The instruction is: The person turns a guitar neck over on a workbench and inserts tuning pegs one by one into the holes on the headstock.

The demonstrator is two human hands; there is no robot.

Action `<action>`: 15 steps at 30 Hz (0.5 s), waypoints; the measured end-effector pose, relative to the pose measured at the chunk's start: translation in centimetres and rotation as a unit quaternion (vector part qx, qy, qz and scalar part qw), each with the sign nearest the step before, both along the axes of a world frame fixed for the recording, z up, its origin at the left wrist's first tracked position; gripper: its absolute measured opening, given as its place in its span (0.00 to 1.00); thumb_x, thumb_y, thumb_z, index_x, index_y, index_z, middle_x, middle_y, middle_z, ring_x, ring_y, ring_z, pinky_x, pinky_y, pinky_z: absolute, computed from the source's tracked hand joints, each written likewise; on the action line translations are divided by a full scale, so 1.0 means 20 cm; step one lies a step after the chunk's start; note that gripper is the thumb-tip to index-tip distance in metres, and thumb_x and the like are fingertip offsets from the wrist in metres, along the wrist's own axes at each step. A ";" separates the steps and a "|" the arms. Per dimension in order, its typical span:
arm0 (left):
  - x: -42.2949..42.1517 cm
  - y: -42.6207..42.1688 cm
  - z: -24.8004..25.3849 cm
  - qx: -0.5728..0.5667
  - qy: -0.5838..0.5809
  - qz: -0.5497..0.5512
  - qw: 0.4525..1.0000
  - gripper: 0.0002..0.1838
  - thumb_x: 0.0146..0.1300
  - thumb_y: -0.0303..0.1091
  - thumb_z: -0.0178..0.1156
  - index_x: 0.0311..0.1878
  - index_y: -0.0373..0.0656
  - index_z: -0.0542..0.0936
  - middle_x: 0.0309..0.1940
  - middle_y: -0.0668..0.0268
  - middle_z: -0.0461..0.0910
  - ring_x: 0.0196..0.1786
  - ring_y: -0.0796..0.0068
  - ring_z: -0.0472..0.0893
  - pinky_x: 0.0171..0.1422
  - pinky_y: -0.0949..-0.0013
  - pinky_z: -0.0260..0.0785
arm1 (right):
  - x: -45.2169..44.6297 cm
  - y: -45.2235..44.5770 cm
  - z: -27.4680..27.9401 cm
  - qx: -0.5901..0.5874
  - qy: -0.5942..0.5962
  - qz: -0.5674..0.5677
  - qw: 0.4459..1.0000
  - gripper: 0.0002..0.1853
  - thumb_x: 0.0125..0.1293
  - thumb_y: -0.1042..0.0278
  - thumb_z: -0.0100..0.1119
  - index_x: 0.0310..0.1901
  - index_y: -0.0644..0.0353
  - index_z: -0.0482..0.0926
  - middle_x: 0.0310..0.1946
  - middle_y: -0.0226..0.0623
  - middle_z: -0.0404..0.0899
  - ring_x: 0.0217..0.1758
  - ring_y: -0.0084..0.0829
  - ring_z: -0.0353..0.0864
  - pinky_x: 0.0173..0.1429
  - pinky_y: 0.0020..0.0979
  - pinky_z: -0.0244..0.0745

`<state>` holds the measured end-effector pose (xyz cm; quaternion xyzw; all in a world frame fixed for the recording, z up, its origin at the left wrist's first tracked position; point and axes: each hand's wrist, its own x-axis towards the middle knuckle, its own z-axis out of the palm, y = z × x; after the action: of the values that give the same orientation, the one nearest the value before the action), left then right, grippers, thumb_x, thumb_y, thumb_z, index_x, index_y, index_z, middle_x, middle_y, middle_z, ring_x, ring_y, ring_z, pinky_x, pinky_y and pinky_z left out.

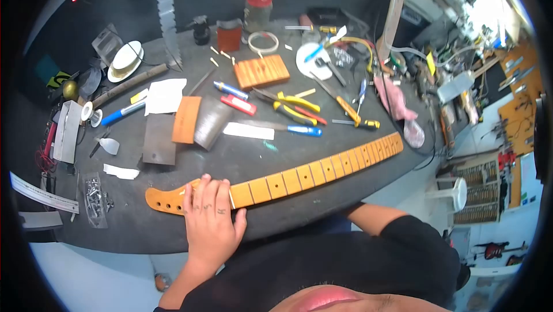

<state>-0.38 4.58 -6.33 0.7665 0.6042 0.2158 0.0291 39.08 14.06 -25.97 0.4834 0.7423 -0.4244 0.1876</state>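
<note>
Bagged screws lie at nine o'clock from the left hand, which holds the guitar neck beside its headstock, fingers across the top, thumb by the near edge. Even, light pressure should stop it rocking on the dark bench. Pliers sit at one o'clock, best kept off the neck, which runs toward two o'clock. The right hand is hidden, perhaps below the bench edge; its state I cannot tell.

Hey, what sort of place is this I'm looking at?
Probably a guitar workshop: a guitar neck lies on a bench with pliers and a screwdriver, and what looks like a red guitar shows in the background.
</note>
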 end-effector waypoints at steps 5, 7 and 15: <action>-0.04 -0.01 0.00 -0.001 -0.019 -0.013 1.000 0.40 0.59 0.40 0.76 0.72 0.32 0.74 0.67 0.48 0.75 0.79 0.42 0.71 0.87 0.32 0.51 | 0.43 -0.35 0.41 -0.160 -0.078 -0.018 0.984 0.22 0.70 0.59 0.63 0.60 0.64 0.88 0.61 0.57 0.87 0.66 0.56 0.86 0.68 0.51 0.80; -0.04 -0.01 0.02 -0.006 -0.029 -0.020 0.999 0.40 0.59 0.41 0.76 0.72 0.33 0.75 0.67 0.48 0.75 0.79 0.42 0.70 0.87 0.32 0.51 | 0.52 -0.49 0.53 -0.207 -0.117 -0.052 0.970 0.22 0.70 0.59 0.64 0.60 0.64 0.88 0.61 0.57 0.87 0.66 0.56 0.86 0.68 0.51 0.80; -0.06 -0.01 0.00 0.000 -0.036 -0.025 0.999 0.39 0.57 0.44 0.75 0.70 0.34 0.77 0.65 0.53 0.78 0.77 0.47 0.73 0.85 0.30 0.53 | 0.54 -0.50 0.57 -0.164 -0.153 -0.172 0.959 0.22 0.70 0.59 0.64 0.59 0.64 0.88 0.59 0.57 0.88 0.65 0.56 0.86 0.67 0.51 0.80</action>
<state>-1.59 4.38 -6.36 0.7730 0.5836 0.2423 0.0564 49.82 3.97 -14.57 0.6253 0.5307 -0.4873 0.2999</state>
